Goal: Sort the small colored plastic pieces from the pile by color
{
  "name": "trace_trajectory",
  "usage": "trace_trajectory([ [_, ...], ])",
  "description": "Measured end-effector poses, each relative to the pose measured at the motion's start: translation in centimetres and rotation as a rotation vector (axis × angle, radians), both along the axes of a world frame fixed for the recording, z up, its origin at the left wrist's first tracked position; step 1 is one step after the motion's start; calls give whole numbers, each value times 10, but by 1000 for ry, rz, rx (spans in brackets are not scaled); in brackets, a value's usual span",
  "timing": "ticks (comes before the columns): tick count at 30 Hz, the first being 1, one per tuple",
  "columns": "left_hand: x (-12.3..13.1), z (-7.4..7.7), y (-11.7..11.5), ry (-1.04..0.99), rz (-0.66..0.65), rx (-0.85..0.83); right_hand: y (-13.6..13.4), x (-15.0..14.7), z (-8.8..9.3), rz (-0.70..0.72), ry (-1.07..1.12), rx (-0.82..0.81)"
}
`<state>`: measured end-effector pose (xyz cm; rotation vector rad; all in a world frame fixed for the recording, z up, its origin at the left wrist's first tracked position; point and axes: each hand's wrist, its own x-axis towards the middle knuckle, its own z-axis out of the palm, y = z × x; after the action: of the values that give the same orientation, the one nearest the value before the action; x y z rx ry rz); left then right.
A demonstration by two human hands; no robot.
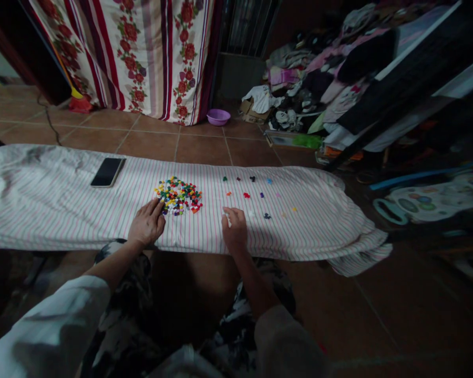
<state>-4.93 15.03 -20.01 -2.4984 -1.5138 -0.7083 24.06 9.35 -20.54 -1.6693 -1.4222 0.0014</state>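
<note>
Left hand: the left hand (146, 223) lies palm down, fingers stretched forward and fairly close together, thumb set a little aside; the fingertips reach the near left edge of the pile, and from where I stand I can't tell whether a piece is pinched under them.
Bead pile: a loose, many-coloured heap of small pieces (179, 195), just ahead and to the right of the left hand, between it and the right.
Right hand: the right hand (235, 228) is half curled, forefinger and thumb bent toward each other; something pale shows between them, but I can't tell whether it's a held piece or the cloth.
Sorted colours: ahead of the right hand sit green pieces (225, 179) and orange pieces (229, 193); ahead and slightly right, red pieces (246, 195); just to its right, white pieces (252, 214), then dark grey pieces (267, 216); farther right, yellow pieces (295, 209).
Phone: a dark-screened phone (108, 172) lies ahead and left of the left hand.
Striped cloth: the striped cloth (63, 210) spreads beneath both hands.
Floor beyond: a purple basin (218, 117) stands well ahead of the right hand.
</note>
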Motion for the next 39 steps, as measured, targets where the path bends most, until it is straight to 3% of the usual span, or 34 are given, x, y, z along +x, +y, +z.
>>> trace_trajectory([
  [7, 2, 1, -1, -9, 2, -8, 14, -59, 1, 255, -95, -96],
  [12, 2, -2, 0, -15, 10, -9, 29, -81, 5, 232, -187, -227],
  [19, 4, -1, -1, -54, 8, -47, 39, -87, 14, 156, -235, -386],
  [28, 4, 1, -1, -66, 9, -58, 40, -82, 2, 186, -167, -197],
  [39, 2, -2, -1, -50, -3, -10, 32, -82, 5, 268, 10, -137],
])
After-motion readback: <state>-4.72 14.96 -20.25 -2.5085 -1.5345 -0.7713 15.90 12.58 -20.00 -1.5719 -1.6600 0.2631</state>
